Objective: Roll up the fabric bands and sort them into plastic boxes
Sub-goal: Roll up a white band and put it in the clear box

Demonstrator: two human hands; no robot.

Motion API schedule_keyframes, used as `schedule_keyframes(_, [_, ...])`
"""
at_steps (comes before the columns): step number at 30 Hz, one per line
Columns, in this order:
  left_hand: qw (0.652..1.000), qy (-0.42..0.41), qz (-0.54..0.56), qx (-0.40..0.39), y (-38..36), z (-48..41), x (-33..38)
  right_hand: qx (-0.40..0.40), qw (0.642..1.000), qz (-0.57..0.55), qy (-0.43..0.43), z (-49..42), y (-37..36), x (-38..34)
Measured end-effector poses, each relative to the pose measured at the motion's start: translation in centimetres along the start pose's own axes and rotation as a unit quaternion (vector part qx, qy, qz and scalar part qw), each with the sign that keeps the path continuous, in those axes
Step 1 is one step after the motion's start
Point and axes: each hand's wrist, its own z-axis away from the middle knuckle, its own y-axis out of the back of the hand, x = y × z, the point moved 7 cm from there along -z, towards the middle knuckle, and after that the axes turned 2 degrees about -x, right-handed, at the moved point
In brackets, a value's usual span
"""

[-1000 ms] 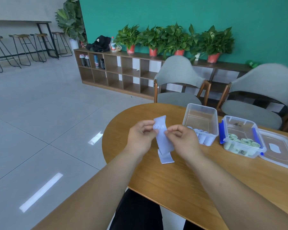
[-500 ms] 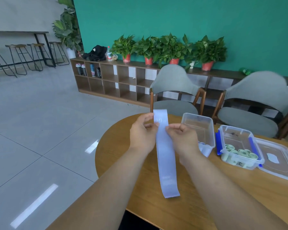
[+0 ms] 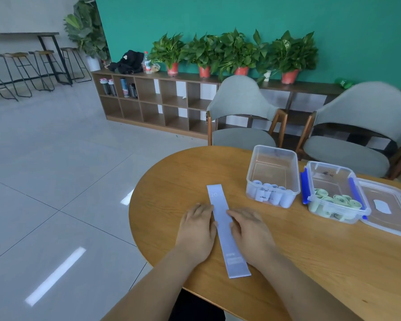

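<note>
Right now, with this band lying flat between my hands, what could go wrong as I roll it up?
The band lies slanted on the table, so it may roll crooked. Your left hand and right hand touch only its middle edges; the free ends might shift. It likely belongs with the pale rolls in the clear box, not the green rolls in the neighbouring blue-clipped box.

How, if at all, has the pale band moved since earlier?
Yes: down. Earlier held above the table, the pale band now lies flat on it, left of the clear box.
</note>
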Motion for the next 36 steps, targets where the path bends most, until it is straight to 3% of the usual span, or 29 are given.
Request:
schedule_keyframes(4, [0.998,-0.022,-0.049,-0.030,-1.1,-0.3,0.2,-0.017,0.999,0.040,0.021,0.4,-1.1,0.0])
schedule_keyframes(12, [0.993,-0.044,-0.070,-0.087,-0.7,-2.5,0.1,-0.040,0.996,0.079,-0.029,-0.7,-0.2,0.0])
schedule_keyframes(17, [0.996,-0.050,-0.052,-0.044,-0.2,0.5,0.9,0.009,0.996,0.083,-0.031,2.2,0.5,0.2])
schedule_keyframes(22, [0.993,-0.075,-0.081,-0.042,-1.1,2.8,1.7,-0.031,0.993,0.111,-0.014,3.9,-1.2,-0.2])
schedule_keyframes(27, [0.997,-0.072,-0.014,-0.012,-0.4,4.9,1.6,-0.011,0.996,0.084,0.001,6.0,0.3,-0.2])
schedule_keyframes(31, [0.994,-0.105,-0.029,0.003,-1.1,7.0,1.8,-0.032,0.996,0.084,0.012,8.0,0.0,-0.2])
schedule_keyframes(36, [0.985,-0.124,0.082,0.091,1.0,8.2,2.1,0.033,0.998,0.034,0.035,8.7,1.3,-0.4])
